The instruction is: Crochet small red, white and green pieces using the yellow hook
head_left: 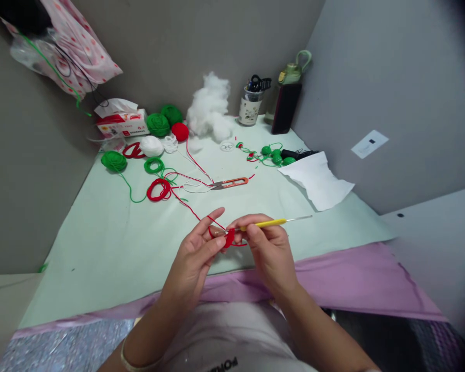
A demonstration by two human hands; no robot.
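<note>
My left hand (196, 253) pinches a small red crochet piece (229, 237), with red yarn (194, 209) looped over its raised forefinger and running back to a red coil (158, 190). My right hand (265, 243) is closed round a yellow-handled crochet hook (271, 223), whose metal shaft points right while its hook end meets the red piece. Both hands hover above the near part of the pale green table (101, 248).
Orange thread snips (230, 182) lie mid-table. Green, red and white yarn balls (157, 124), a tissue box (122, 124), white stuffing (209, 106), a pen cup (251, 106) and a bottle (289, 101) stand at the back. White paper (318, 178) and small green pieces (275, 155) lie right.
</note>
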